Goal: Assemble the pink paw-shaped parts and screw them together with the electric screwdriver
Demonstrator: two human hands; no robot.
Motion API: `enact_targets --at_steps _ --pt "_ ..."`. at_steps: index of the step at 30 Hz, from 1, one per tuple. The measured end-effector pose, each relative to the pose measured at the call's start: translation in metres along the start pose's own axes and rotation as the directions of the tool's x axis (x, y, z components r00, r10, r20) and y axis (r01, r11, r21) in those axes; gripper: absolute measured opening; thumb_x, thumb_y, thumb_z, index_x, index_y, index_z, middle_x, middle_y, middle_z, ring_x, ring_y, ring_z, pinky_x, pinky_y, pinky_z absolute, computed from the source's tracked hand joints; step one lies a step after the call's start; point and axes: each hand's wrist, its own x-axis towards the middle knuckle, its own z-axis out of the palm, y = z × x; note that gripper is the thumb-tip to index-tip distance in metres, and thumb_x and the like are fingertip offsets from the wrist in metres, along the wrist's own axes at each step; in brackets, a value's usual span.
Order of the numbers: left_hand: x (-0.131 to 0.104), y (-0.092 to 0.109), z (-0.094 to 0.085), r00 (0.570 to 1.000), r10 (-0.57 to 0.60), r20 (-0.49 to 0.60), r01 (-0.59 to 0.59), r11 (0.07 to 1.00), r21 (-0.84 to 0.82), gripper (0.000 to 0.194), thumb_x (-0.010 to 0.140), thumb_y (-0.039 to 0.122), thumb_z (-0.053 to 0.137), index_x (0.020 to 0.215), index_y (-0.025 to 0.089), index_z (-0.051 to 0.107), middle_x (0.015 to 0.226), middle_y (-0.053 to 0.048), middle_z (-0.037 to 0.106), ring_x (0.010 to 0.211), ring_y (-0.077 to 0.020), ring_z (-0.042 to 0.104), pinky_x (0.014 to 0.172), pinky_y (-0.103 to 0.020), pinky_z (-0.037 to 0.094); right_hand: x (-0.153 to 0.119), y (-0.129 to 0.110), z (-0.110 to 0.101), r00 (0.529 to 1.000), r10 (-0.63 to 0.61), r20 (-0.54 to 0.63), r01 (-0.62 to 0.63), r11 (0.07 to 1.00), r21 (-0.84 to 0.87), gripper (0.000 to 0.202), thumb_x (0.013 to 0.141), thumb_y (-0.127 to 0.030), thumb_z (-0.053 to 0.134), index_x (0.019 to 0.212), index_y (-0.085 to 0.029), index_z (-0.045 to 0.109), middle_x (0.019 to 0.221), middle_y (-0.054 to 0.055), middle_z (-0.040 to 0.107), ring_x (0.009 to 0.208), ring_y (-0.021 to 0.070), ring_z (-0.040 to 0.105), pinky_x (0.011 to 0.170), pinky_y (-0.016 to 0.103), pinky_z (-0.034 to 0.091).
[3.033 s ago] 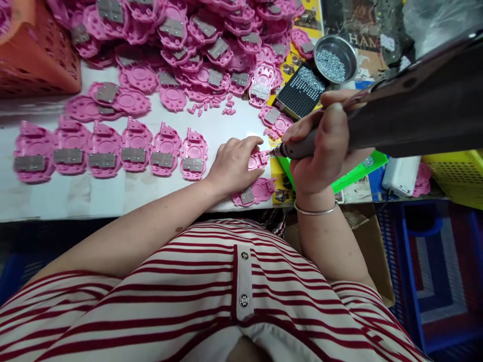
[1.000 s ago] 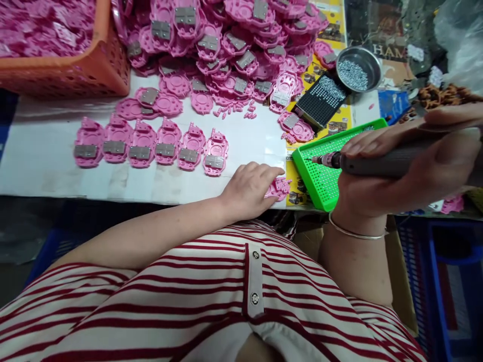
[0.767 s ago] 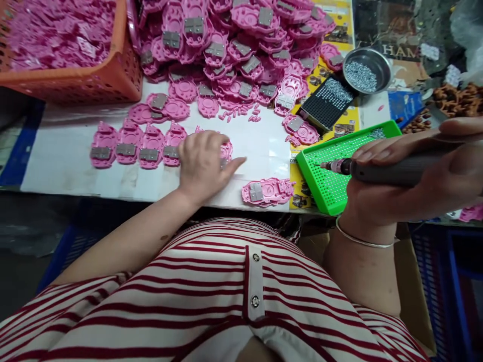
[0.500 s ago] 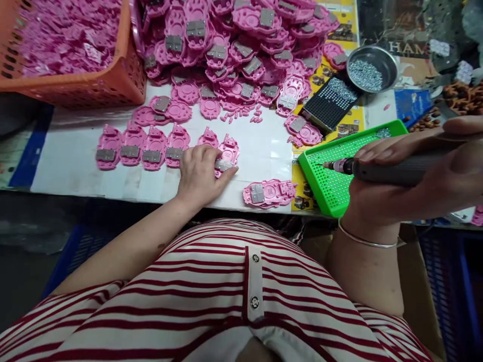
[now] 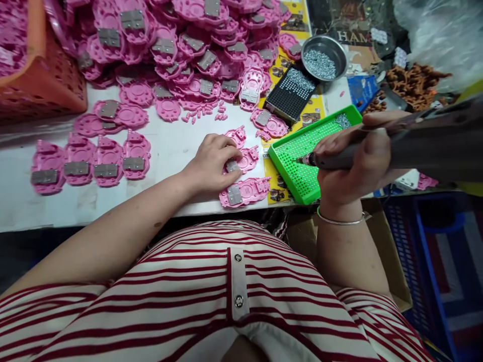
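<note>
My left hand (image 5: pixel 213 163) is closed on a pink plastic casing (image 5: pixel 249 158) with a metal plate. Its fingers partly cover that casing and another pink casing (image 5: pixel 236 134) just beyond it. Close below the thumb lies a third casing (image 5: pixel 247 192), its metal plate facing up. In my right hand (image 5: pixel 349 173) is an electric screwdriver (image 5: pixel 422 146), pointing left. Its bit tip is over the green perforated tray (image 5: pixel 277 173); whether it touches the tray or carries a screw, I cannot tell.
Several casings (image 5: pixel 107 161) stand in a row at left. Behind is a big pile of casings (image 5: pixel 181 50), beside an orange basket (image 5: pixel 56 85) of pink pieces. A metal bowl (image 5: pixel 320 59) of screws and a black perforated tray (image 5: pixel 290 95) are at back right.
My left hand has slid two casings right, out of the row, and turned them sideways alongside the third. The view has shifted right. The screwdriver stays over the green tray.
</note>
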Motion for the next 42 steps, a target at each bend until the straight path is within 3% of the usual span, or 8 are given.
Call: enact_targets --at_steps 4,8,20,31,37,42 --pt "0.009 0.006 0.0 0.997 -0.041 0.066 0.04 0.999 0.017 0.032 0.081 0.048 0.065 0.097 0.02 0.071 0.108 -0.007 0.059 0.109 -0.0283 0.051 0.103 -0.049 0.038 -0.007 0.007 0.001 0.999 0.05 0.021 -0.05 0.999 -0.015 0.019 0.088 -0.042 0.062 0.095 -0.025 0.066 0.052 -0.007 0.044 0.038 0.0061 0.046 0.037 0.021 0.039" --pt "0.011 0.013 0.005 0.996 -0.082 0.025 0.081 0.996 0.039 0.028 0.08 0.048 0.068 0.091 0.022 0.072 0.105 -0.006 0.057 0.106 -0.0269 0.05 0.098 -0.047 0.041 -0.012 0.01 0.0 0.99 0.14 0.012 -0.138 0.986 -0.091 0.028 0.089 -0.053 0.058 0.097 -0.026 0.058 0.053 -0.008 0.039 0.039 0.007 0.046 0.042 0.024 0.043" --pt "0.008 0.014 0.009 0.997 -0.065 -0.031 0.065 0.998 -0.007 0.025 0.082 0.046 0.07 0.09 0.022 0.075 0.109 -0.007 0.057 0.107 -0.0257 0.052 0.1 -0.047 0.04 -0.015 0.015 0.001 0.992 0.075 0.103 -0.069 0.996 -0.06 0.021 0.09 -0.048 0.061 0.098 -0.029 0.066 0.054 -0.008 0.041 0.038 0.0035 0.042 0.034 0.016 0.036" --pt "0.01 0.011 0.014 0.993 -0.104 -0.057 0.1 0.993 -0.067 0.027 0.08 0.051 0.071 0.084 0.025 0.076 0.106 -0.006 0.057 0.107 -0.0264 0.051 0.099 -0.047 0.04 -0.013 0.001 0.002 0.984 0.159 0.078 -0.148 0.98 -0.132 0.02 0.091 -0.046 0.058 0.097 -0.029 0.066 0.056 -0.005 0.044 0.04 0.0072 0.042 0.039 0.023 0.036" --pt "0.011 0.011 0.013 0.994 -0.104 -0.045 0.102 0.994 -0.049 0.025 0.08 0.051 0.072 0.086 0.026 0.075 0.107 -0.006 0.058 0.106 -0.0264 0.051 0.099 -0.048 0.039 0.005 -0.029 0.018 0.983 0.178 -0.043 -0.181 0.981 -0.074 0.011 0.088 -0.04 0.059 0.086 -0.031 0.065 0.055 -0.005 0.041 0.044 0.0105 0.046 0.044 0.027 0.042" --pt "0.012 0.012 0.013 0.994 -0.089 -0.058 0.087 0.996 -0.034 0.027 0.081 0.052 0.071 0.087 0.026 0.076 0.108 -0.006 0.059 0.106 -0.0259 0.052 0.099 -0.046 0.039 -0.002 -0.019 0.038 0.985 0.171 -0.023 -0.172 0.985 -0.022 0.018 0.088 -0.049 0.06 0.088 -0.031 0.063 0.055 -0.006 0.04 0.041 0.0082 0.04 0.04 0.024 0.036"
